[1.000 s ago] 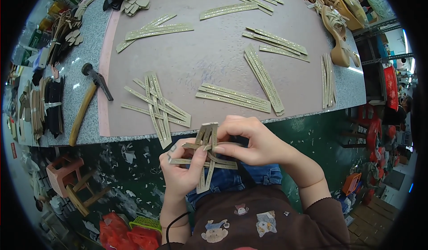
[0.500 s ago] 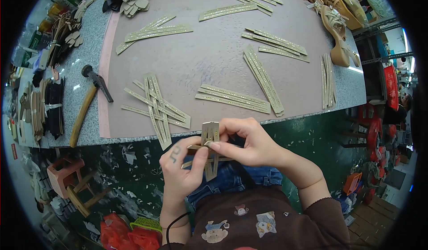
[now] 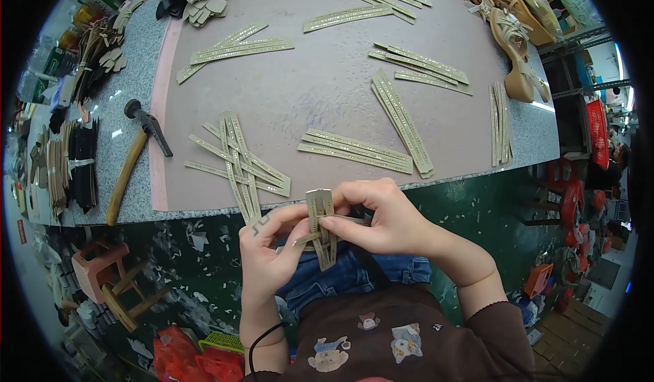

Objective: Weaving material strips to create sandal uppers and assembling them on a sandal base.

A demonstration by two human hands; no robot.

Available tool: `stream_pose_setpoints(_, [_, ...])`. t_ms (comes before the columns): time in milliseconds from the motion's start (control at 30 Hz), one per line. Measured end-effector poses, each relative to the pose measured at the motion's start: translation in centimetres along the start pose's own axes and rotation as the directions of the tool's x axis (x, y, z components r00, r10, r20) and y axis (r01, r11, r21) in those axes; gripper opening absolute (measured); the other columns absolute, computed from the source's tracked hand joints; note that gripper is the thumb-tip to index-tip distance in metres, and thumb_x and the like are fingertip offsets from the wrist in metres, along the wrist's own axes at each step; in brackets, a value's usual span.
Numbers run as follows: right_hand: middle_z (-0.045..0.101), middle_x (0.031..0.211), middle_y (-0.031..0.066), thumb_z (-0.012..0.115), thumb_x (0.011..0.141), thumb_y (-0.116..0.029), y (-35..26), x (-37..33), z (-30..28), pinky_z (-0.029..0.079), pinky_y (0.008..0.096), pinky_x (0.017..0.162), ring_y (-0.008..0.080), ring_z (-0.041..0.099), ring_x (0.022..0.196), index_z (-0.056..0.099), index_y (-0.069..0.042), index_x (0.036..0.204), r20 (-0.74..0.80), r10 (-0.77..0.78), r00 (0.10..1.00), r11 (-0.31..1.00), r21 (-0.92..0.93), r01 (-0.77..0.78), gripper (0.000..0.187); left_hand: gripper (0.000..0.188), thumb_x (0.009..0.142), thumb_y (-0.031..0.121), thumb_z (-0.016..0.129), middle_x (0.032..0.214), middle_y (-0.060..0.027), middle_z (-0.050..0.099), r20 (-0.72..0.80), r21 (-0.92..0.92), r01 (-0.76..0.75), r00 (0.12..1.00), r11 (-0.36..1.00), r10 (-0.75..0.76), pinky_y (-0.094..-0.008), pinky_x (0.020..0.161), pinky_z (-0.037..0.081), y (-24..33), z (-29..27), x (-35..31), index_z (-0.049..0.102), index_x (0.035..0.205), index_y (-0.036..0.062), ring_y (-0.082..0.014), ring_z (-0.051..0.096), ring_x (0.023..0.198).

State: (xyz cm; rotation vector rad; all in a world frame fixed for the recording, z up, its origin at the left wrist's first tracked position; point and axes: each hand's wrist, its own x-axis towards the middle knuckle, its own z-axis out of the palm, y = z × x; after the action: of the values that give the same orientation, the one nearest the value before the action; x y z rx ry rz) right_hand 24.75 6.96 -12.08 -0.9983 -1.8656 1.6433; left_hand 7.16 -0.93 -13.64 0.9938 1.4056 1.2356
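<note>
My left hand (image 3: 271, 249) and my right hand (image 3: 383, 220) meet just off the table's front edge. Between them is a pale green shoe strap (image 3: 318, 203) with rows of shiny studs, slit into narrow strips and interlaced with a crossing strap. My right thumb presses on the crossing, its fingers behind. The left thumb and fingers pinch the crossing strap's strips on the left side. Nearest to the left hand, a woven pair of matching straps (image 3: 240, 157) lies on the table. Another slit strap (image 3: 357, 151) rests beyond my right hand.
More studded straps (image 3: 402, 116) lie across the grey mat (image 3: 272, 102). A hammer (image 3: 133, 157) is on the left, beside bundled strips (image 3: 83, 164). At the right stand a wedge sandal (image 3: 512, 48) and a tray (image 3: 528, 14). A pink stool (image 3: 100, 267) is below the table's left side.
The held straps have turned slightly, and their lower strips now hang more in view. My left hand has shifted a little left and its thumb has come away from the middle. My right hand stays nearly still.
</note>
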Motion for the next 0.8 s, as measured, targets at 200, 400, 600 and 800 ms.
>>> stream_pose_setpoints(200, [0.060,0.066,0.0012,0.067,0.081,-0.002,-0.8,-0.4,-0.2,0.037,0.0219,0.051,0.0096,0.047,0.056,0.063,-0.003,0.081,-0.030,-0.004,1.000,0.993,-0.116,0.000,0.004,0.018,0.076,-0.007,0.065,0.075,-0.0067,0.070,0.139,0.295,-0.189,0.978,0.937,0.153,-0.0214,0.054,0.045,1.3,-0.9,0.4,0.070,0.093,-0.0041,-0.0113,0.057,0.056])
stream_pose_setpoints(400, [0.059,0.063,0.0029,0.064,0.084,-0.008,-0.7,0.2,-1.8,0.036,0.0239,0.048,0.0114,0.046,0.053,0.061,-0.003,0.082,0.014,-0.017,1.000,0.997,-0.074,0.018,0.006,0.012,0.078,-0.005,0.065,0.068,-0.0052,0.067,0.146,0.382,-0.270,0.962,0.884,0.231,-0.0223,0.051,0.043,2.9,0.6,1.8,0.070,0.088,-0.0038,-0.0106,0.054,0.054])
stream_pose_setpoints(600, [0.059,0.059,0.0056,0.060,0.088,-0.014,-0.4,1.2,-4.7,0.036,0.0265,0.046,0.0151,0.046,0.048,0.057,-0.003,0.079,-0.073,-0.078,0.994,0.992,-0.103,0.070,0.014,0.009,0.080,-0.003,0.063,0.066,-0.0045,0.066,0.132,0.358,-0.191,0.979,0.914,0.153,-0.0220,0.050,0.042,3.2,3.8,3.4,0.069,0.087,-0.0039,-0.0104,0.055,0.054])
stream_pose_setpoints(800, [0.060,0.061,0.0081,0.058,0.092,-0.013,0.1,0.8,-7.9,0.038,0.0292,0.047,0.0191,0.049,0.047,0.057,-0.003,0.081,-0.056,-0.222,0.974,0.904,-0.386,0.183,0.014,0.008,0.086,0.002,0.062,0.065,-0.0046,0.064,-0.025,0.207,0.029,0.999,0.978,-0.024,-0.0208,0.049,0.044,4.6,6.9,2.6,0.067,0.089,-0.0034,-0.0103,0.060,0.056])
